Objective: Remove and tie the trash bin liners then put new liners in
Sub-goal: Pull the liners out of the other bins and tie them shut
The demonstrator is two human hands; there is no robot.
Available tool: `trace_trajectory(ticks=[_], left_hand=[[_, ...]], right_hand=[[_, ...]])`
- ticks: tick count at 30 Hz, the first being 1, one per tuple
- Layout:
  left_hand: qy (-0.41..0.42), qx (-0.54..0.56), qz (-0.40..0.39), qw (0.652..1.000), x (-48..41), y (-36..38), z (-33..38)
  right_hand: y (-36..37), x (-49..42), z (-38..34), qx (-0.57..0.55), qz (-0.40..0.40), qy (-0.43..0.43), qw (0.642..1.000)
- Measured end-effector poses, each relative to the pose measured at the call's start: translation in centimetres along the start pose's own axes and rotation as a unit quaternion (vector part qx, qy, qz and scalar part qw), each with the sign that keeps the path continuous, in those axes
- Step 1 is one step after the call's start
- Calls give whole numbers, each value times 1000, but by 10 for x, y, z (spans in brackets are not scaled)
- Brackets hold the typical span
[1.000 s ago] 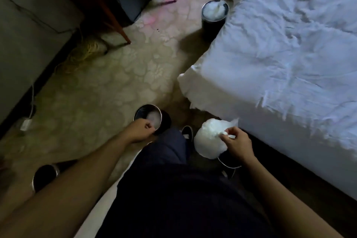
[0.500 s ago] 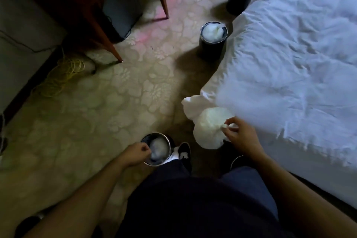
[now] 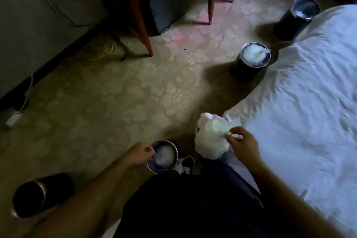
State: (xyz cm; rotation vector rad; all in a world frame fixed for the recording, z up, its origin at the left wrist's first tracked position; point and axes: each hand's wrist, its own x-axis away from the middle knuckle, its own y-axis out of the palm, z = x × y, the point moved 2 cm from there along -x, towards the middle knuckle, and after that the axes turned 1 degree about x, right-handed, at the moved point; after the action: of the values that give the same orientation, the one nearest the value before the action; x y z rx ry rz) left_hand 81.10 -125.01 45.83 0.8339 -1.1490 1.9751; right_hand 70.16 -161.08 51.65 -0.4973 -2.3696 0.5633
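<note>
Beside the bed point(image 3: 301, 102) | right hand point(image 3: 244, 144) pinches liner bag point(image 3: 207, 141) | left hand point(image 3: 142, 153) grips bin point(image 3: 166, 141)

The one wide camera rides on the person's head, facing forward and steeply down, close over the left hand point(image 3: 142, 153) and right hand point(image 3: 242, 141), taking in the floor point(image 3: 116, 102) and the bed's point(image 3: 299, 102) near corner.

Dim light falls on a pale floral-patterned floor point(image 3: 119, 91), with a grey wall point(image 3: 38, 15) at left. Wooden furniture legs point(image 3: 142, 31) stand behind; a white-sheeted bed point(image 3: 309, 102) fills the right.
</note>
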Motion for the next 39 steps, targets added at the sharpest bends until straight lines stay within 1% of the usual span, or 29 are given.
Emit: trace_trajectory(ticks=[2, 4, 5, 6, 9, 13, 17, 21, 23, 26, 27, 29, 31, 34, 37, 39], left_hand=[[-22, 30, 10, 999, -3, -4, -13], [-47, 72, 18, 996, 3, -5, -15], [-65, 108, 34, 991, 6, -6, -15], [-87, 150, 62, 983, 7, -7, -16], [-161, 287, 135, 935, 10, -18, -24], [-197, 379, 151, 891, 20, -32, -41], [-231, 454, 160, 845, 32, -40, -57], [-264, 505, 185, 801, 19, -39, -89], [-275, 523, 192, 784, 7, -45, -109], [-273, 561, 175, 762, -5, -85, -145], [-273, 565, 168, 761, -7, -105, -158], [-260, 558, 166, 770, -9, -154, -186], [-241, 549, 196, 776, -11, -210, -217], [-236, 537, 251, 770, -4, -294, -260], [-219, 541, 301, 754, 6, -365, -303], [-219, 554, 331, 732, 12, -397, -334]], right_hand=[[6, -37, -20, 25, -64, -19, 997], [11, -71, -37, 60, -110, -46, 991], [16, -90, -47, 86, -136, -62, 985], [21, -107, -59, 109, -163, -78, 978], [44, -147, -103, 147, -220, -114, 958], [98, -172, -174, 161, -271, -151, 937], [176, -179, -250, 207, -352, -237, 882], [258, -186, -316, 267, -386, -297, 831], [298, -193, -343, 294, -390, -316, 813], [356, -207, -384, 324, -383, -332, 799], [373, -212, -397, 333, -380, -332, 796], [406, -219, -423, 345, -372, -335, 794], [440, -226, -450, 357, -362, -342, 790], [489, -230, -489, 366, -359, -335, 791], [540, -225, -526, 371, -360, -333, 788], [577, -219, -546, 378, -359, -337, 784]])
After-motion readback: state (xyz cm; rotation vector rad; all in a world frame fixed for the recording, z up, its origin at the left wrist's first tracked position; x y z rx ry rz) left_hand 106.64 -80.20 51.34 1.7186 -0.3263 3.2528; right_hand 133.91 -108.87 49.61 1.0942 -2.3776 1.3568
